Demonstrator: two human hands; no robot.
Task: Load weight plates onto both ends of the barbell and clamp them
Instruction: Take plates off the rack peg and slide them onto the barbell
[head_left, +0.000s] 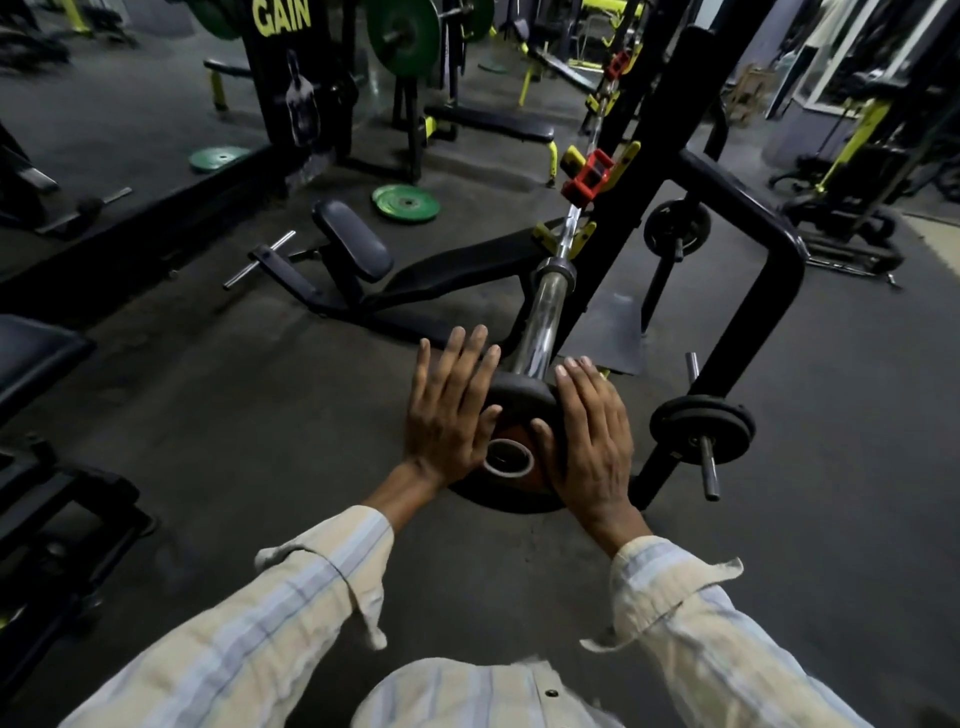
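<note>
A chrome barbell (544, 317) rests on a black rack and points toward me. A black weight plate (519, 395) sits on the near end of its sleeve, the sleeve's open tip (508, 457) showing through the plate's hole. My left hand (451, 410) lies flat against the plate's left side, fingers spread. My right hand (592, 431) presses the plate's right side, fingers straight, thumb on the plate's face. Both hands are on the plate. A red clamp (589, 179) hangs on the rack further along the bar.
Black plates (701, 428) sit on a storage peg at the right, and another black plate (677, 227) hangs behind. Green plates (406, 202) lie on the floor. A black bench (358, 249) stands to the left of the bar. The rack's frame (769, 291) is at my right.
</note>
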